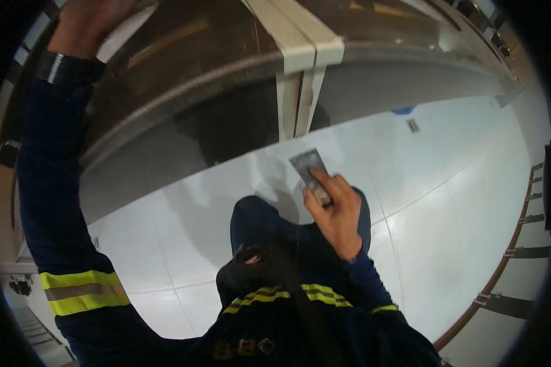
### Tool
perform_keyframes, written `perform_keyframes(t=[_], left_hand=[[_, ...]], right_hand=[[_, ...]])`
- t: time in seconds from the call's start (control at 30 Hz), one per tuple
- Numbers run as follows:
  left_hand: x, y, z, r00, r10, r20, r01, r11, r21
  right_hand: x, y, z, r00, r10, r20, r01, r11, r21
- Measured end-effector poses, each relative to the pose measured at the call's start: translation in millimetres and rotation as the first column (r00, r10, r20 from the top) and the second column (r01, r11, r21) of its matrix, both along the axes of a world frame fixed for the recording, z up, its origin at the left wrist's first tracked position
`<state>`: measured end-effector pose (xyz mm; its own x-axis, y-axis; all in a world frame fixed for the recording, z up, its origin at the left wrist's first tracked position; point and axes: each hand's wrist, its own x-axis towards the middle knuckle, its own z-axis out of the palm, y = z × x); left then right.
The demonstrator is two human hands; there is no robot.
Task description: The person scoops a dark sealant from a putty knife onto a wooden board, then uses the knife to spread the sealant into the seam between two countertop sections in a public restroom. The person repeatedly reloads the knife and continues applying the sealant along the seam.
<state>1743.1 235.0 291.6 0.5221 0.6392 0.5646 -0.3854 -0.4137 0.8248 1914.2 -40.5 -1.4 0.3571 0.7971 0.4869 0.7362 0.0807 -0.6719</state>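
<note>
In front of my knees, my right hand point(338, 215) grips a putty knife point(306, 161) with a flat grey blade and a pale, worn handle. Its blade points up and away, apart from the counter edge. At the upper left, my left arm stretches forward over the dark brown, glossy counter point(183, 58). My left hand point(92, 25) is blurred and partly cut off by the frame's rim, so its fingers do not show clearly. A pale strip lies beside it, and I cannot make out whether the hand touches it.
A cream divider point(303, 37) crosses the counter and runs down its front as a narrow post point(296, 104). Below lies a white tiled floor point(422, 196) with a blue object point(403, 111) and a small yellowish patch point(413, 125). Brown edging point(471, 311) curves along the right.
</note>
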Motion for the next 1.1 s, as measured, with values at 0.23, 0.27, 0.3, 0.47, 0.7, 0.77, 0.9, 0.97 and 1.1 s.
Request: perform_keyframes(t=[0.23,0.27,0.3,0.47,0.7,0.77,0.9,0.97,1.1], left_hand=[[-10.7,1.2,6.7,0.996,0.079,-0.028,-0.082,0.986,-0.146],[-9.0,7.3,3.1,0.998,0.054,-0.019,-0.057,0.987,-0.152],[-11.7,9.3,4.5,0.999,0.049,-0.018,-0.052,0.987,-0.152],[-15.1,16.8,6.5,0.996,-0.058,0.074,0.075,0.965,-0.25],[-13.8,7.6,5.8,0.996,-0.056,0.073,0.072,0.965,-0.254],[-11.3,6.2,5.0,0.997,-0.041,0.069,0.058,0.965,-0.257],[-12.3,-0.3,5.1,0.999,-0.015,0.047,0.026,0.968,-0.25],[-11.0,-0.7,5.7,0.998,-0.029,0.061,0.043,0.968,-0.247],[-12.3,5.5,5.2,0.995,-0.051,0.08,0.069,0.97,-0.234]], right_hand=[[-2.1,5.3,81.4,0.995,0.067,0.075,-0.088,0.938,0.335],[0.3,11.5,90.0,0.996,0.032,0.078,-0.06,0.917,0.395],[-0.8,17.9,98.5,0.996,0.017,0.084,-0.05,0.91,0.412],[-6.5,27.2,132.0,0.99,-0.032,0.139,-0.033,0.895,0.444],[-8.0,19.5,159.7,0.985,-0.009,0.174,-0.058,0.924,0.379],[-6.6,20.1,169.5,0.979,-0.032,0.2,-0.052,0.913,0.404],[-6.0,23.5,184.2,0.965,-0.028,0.26,-0.073,0.924,0.374],[-6.0,24.9,188.8,0.966,-0.021,0.257,-0.076,0.929,0.363],[-7.7,28.8,186.7,0.967,-0.008,0.255,-0.078,0.943,0.325]])
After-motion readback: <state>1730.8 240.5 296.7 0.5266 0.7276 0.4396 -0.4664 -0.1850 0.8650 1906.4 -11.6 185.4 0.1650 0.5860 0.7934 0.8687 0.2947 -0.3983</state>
